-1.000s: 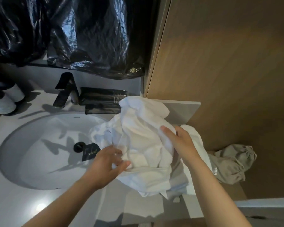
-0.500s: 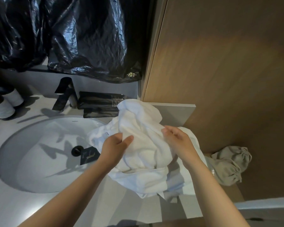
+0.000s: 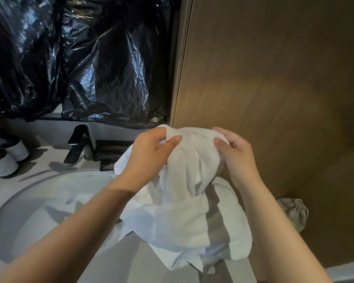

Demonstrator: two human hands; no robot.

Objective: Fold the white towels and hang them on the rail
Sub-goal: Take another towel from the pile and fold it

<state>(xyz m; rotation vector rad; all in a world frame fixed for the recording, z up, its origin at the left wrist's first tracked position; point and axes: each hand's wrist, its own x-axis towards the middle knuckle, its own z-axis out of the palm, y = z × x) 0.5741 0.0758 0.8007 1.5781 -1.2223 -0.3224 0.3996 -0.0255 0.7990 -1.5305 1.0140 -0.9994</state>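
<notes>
- Two dark round bottles with white labels (image 3: 4,165) stand at the far left edge of the frame, on the pale grey countertop (image 3: 119,264).
- A crinkled, glossy black plastic sheet (image 3: 80,58) fills the upper left.
- A round white sink basin (image 3: 35,213) takes up the lower left; an angular matte black tap (image 3: 78,144) stands at its upper rim.
- Just right of the tap lie flat black packets (image 3: 112,149), partly hidden by the towel.
- The left hand (image 3: 149,158), near centre frame, pinches the top fold of the crumpled white terry towel (image 3: 188,203) between thumb and curled fingers.
- The towel is held up at centre frame by that top fold. Its bunched lower part hangs down to the counter at the basin's right rim, and one corner trails past the counter's near edge.
- The right hand (image 3: 238,158), right of centre, grips the same top fold, thumb in front and fingers curled behind; the two hands are near each other.
- A brown wood-grain wall panel (image 3: 274,78) fills the right half.
- A crumpled grey-beige cloth (image 3: 295,213) lies low on the right, beside the right forearm.
</notes>
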